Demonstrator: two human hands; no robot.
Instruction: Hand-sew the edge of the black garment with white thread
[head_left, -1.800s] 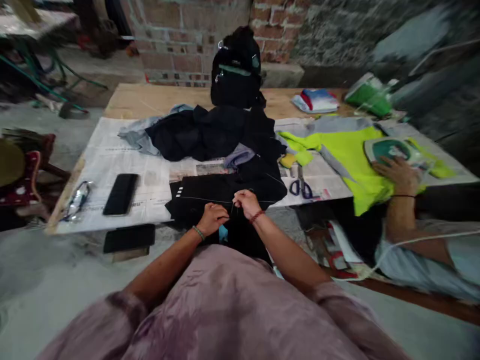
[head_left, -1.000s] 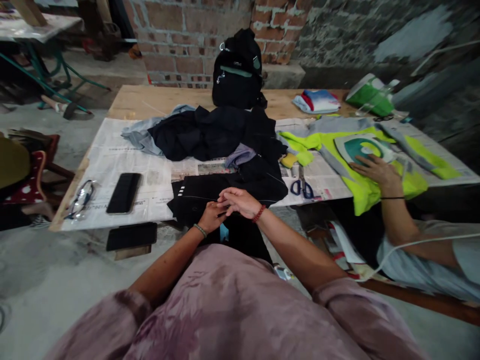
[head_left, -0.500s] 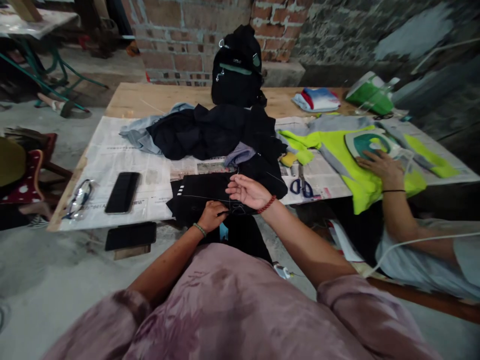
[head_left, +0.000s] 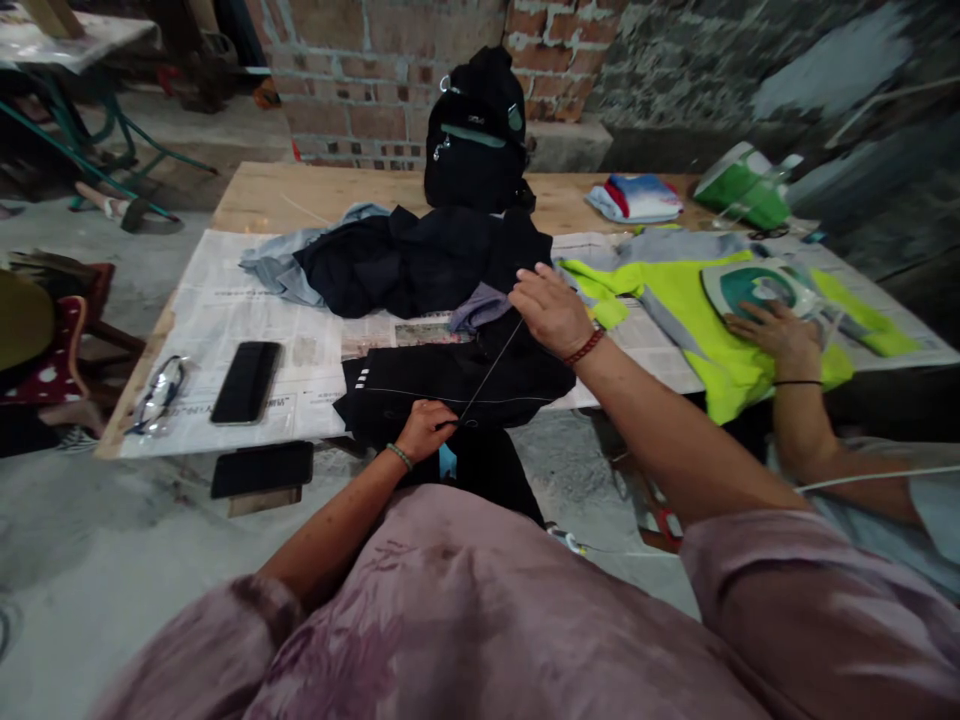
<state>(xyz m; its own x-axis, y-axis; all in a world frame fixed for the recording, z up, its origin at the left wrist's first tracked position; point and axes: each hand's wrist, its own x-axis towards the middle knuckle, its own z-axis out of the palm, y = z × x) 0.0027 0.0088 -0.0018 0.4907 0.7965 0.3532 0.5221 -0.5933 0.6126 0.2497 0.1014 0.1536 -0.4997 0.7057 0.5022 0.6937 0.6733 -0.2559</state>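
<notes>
Right hand (head_left: 553,308): has moved up, away from left hand (head_left: 424,430); grip pinching the thread (head_left: 491,371), any needle too small to tell.
Thread: drawn from slack to taut between the hands.
Left hand: grip pinching black garment (head_left: 420,376).
Black garment: along the near edge of the tabletop (head_left: 345,185).
Backpack (head_left: 472,165): upright, contents hidden.
Green-and-white bag (head_left: 750,190): tilted, contents unclear.

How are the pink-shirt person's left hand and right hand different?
The left hand is close to the body, at the near edge of the black garment; the right hand reaches farther out, with a straight thread running up to it. The left hand has a greenish bracelet at its wrist, the right hand a red bracelet. Both hands have bent fingers.
</notes>
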